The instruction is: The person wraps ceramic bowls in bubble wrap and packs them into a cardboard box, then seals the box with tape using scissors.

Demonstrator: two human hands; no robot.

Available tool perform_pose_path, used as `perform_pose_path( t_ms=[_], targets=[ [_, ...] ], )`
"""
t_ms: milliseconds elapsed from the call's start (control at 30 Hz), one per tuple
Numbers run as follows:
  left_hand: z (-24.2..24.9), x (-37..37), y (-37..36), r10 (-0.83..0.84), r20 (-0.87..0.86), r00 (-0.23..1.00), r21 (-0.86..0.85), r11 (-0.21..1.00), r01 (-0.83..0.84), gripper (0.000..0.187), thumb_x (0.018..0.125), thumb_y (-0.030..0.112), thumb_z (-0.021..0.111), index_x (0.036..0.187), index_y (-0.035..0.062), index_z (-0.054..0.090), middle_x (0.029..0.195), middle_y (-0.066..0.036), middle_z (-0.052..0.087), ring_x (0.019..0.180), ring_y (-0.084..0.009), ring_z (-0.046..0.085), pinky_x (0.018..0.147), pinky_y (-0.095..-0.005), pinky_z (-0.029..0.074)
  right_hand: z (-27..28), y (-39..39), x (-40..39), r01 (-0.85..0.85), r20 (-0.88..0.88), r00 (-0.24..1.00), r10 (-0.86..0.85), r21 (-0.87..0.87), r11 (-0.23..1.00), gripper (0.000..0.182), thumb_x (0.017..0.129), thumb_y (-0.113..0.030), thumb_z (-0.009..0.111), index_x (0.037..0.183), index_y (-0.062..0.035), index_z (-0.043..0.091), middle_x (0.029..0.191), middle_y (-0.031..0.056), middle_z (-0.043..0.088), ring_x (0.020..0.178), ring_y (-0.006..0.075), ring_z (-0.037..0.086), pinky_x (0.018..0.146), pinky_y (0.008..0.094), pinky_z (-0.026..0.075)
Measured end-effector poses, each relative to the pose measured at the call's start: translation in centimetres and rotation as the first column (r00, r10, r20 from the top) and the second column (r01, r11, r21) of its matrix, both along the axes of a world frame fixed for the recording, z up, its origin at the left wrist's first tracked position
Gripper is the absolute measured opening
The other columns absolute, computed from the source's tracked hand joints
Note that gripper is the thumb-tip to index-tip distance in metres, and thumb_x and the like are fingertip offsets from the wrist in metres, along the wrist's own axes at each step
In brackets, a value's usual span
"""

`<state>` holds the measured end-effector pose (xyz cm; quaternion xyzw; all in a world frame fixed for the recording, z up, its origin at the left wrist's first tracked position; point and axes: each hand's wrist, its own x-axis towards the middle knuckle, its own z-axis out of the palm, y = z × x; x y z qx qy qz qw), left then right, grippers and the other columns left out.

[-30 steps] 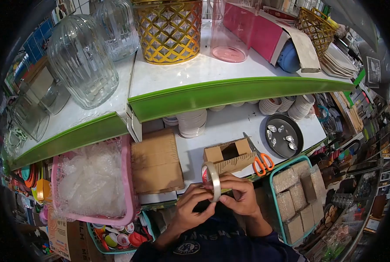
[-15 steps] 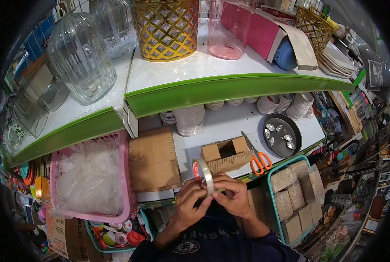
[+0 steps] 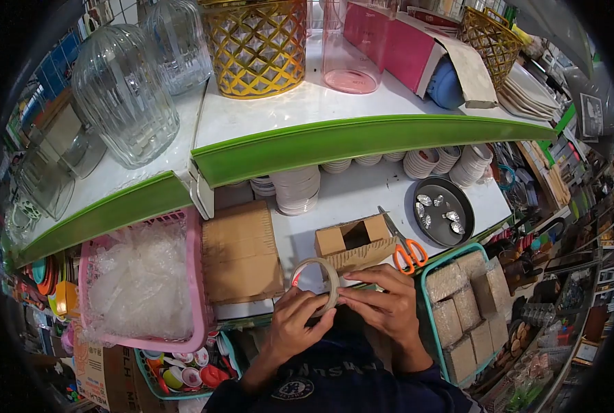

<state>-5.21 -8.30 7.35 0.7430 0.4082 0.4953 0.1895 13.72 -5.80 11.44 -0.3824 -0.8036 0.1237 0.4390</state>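
Note:
A roll of clear tape (image 3: 334, 281) stands tilted in front of my chest, its open ring facing me. My left hand (image 3: 294, 322) is closed around its lower left side, thumb and fingers gripping the band. At the roll's right edge, my right hand (image 3: 387, 303) has its fingertips drawn together against the tape; whether a loose end is between them is too small to tell. Just beyond the roll lies an open small cardboard box (image 3: 352, 242). Orange-handled scissors (image 3: 409, 255) rest against the box's right side.
A dark round pan (image 3: 445, 234) holds several foil-like pieces. To its front stands a teal crate (image 3: 424, 282) of wrapped blocks. A pink basket (image 3: 198, 275) with bubble wrap and flat cardboard (image 3: 241, 251) are left. Above runs a green-edged shelf (image 3: 369, 141) bearing glass jars (image 3: 124, 96).
The tape roll has turned from nearly edge-on to showing its open ring. My right hand has shifted slightly right, its fingers straighter, while my left keeps its grip.

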Motion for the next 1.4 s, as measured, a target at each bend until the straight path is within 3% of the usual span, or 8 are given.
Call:
perform_pose_path(
  t_ms=[167, 600, 667, 700, 767, 900, 1267, 1400],
  targets=[
    [0.0, -0.1, 0.0, 0.002, -0.012, 1.0, -0.037, 0.999, -0.003, 0.02, 0.073, 0.005, 0.073, 0.09, -0.0011, 0.066, 0.074, -0.012, 0.061, 0.066, -0.0268, 0.058, 0.062, -0.035, 0.046, 0.4, -0.2, -0.1, -0.004, 0.186, 0.982, -0.02, 0.127, 0.992, 0.02, 0.069, -0.013, 0.08, 0.088, -0.0113, 0.073, 0.102, -0.0009, 0.068, 0.078, 0.016, 0.063, 0.064, 0.0285, 0.053],
    [-0.2, -0.6, 0.0, 0.034, 0.003, 0.999, -0.062, 0.998, -0.033, 0.021, 0.075, 0.005, 0.073, 0.093, -0.0011, 0.064, 0.078, -0.013, 0.062, 0.069, -0.0281, 0.06, 0.065, -0.0362, 0.048, 0.0, 0.5, -1.5, 0.009, 0.248, 0.968, -0.033, 0.095, 0.995, 0.018, 0.067, -0.008, 0.078, 0.082, -0.0062, 0.067, 0.093, 0.0016, 0.068, 0.077, 0.0174, 0.065, 0.063, 0.0286, 0.052],
    [-0.5, -0.6, 0.0, 0.034, 0.061, 0.998, -0.092, 0.995, -0.028, 0.02, 0.076, 0.005, 0.073, 0.093, -0.0013, 0.064, 0.078, -0.013, 0.062, 0.071, -0.0277, 0.061, 0.066, -0.0355, 0.048, -0.9, 0.4, -1.4, -0.049, -0.067, 0.997, 0.038, -0.164, 0.985, 0.021, 0.075, -0.007, 0.075, 0.094, -0.0016, 0.068, 0.103, 0.0078, 0.067, 0.086, 0.0189, 0.066, 0.07, 0.0297, 0.055],
    [-0.8, -0.6, 0.0, 0.037, 0.118, 0.992, -0.081, 0.996, -0.028, 0.02, 0.077, 0.004, 0.072, 0.094, -0.0015, 0.063, 0.079, -0.013, 0.062, 0.071, -0.0273, 0.061, 0.066, -0.0346, 0.048, -0.7, 0.4, -1.5, -0.052, -0.066, 0.997, 0.041, -0.165, 0.985, 0.021, 0.075, -0.007, 0.075, 0.094, -0.0016, 0.068, 0.103, 0.0078, 0.067, 0.086, 0.0189, 0.066, 0.07, 0.0297, 0.055],
    [-1.1, -0.5, 0.0, 0.039, 0.177, 0.983, -0.071, 0.997, -0.027, 0.019, 0.078, 0.004, 0.071, 0.095, -0.0017, 0.063, 0.079, -0.014, 0.062, 0.072, -0.0269, 0.062, 0.067, -0.0337, 0.049, 0.0, 0.1, -2.0, -0.291, -0.415, 0.908, 0.058, -0.524, 0.8, 0.026, 0.08, -0.005, 0.072, 0.105, 0.0015, 0.068, 0.11, 0.0139, 0.066, 0.095, 0.0193, 0.066, 0.079, 0.0299, 0.054],
    [-1.4, 0.1, -0.4, 0.013, 0.246, 0.969, -0.085, 0.996, 0.008, 0.017, 0.08, 0.004, 0.071, 0.092, -0.0025, 0.061, 0.086, -0.015, 0.064, 0.079, -0.0292, 0.063, 0.071, -0.0345, 0.05, -2.1, 0.3, -2.4, -0.417, -0.469, 0.859, 0.206, -0.407, 0.813, 0.025, 0.084, -0.003, 0.067, 0.109, 0.0018, 0.068, 0.112, 0.0157, 0.066, 0.098, 0.0207, 0.065, 0.086, 0.0313, 0.051],
    [-2.9, 0.3, 0.5, -0.004, 0.217, 0.976, 0.117, 0.993, -0.022, 0.01, 0.084, 0.002, 0.065, 0.09, 0.0009, 0.057, 0.087, -0.015, 0.064, 0.083, -0.0313, 0.062, 0.075, -0.0395, 0.049, -3.4, 0.1, -3.3, -0.473, -0.587, 0.792, 0.167, -0.417, 0.776, 0.018, 0.086, -0.003, 0.066, 0.103, 0.0018, 0.068, 0.104, 0.0128, 0.068, 0.093, 0.0201, 0.064, 0.083, 0.0317, 0.049],
    [-3.1, 0.1, 0.7, -0.024, 0.201, 0.979, 0.121, 0.993, -0.001, 0.02, 0.082, 0.004, 0.07, 0.09, 0.0036, 0.052, 0.087, -0.014, 0.064, 0.084, -0.0329, 0.063, 0.083, -0.0465, 0.048, -3.2, 0.0, -3.5, -0.475, -0.601, 0.784, 0.158, -0.415, 0.776, 0.017, 0.085, -0.002, 0.066, 0.101, 0.0019, 0.069, 0.103, 0.013, 0.069, 0.093, 0.0206, 0.064, 0.083, 0.0316, 0.049]
  ],
)
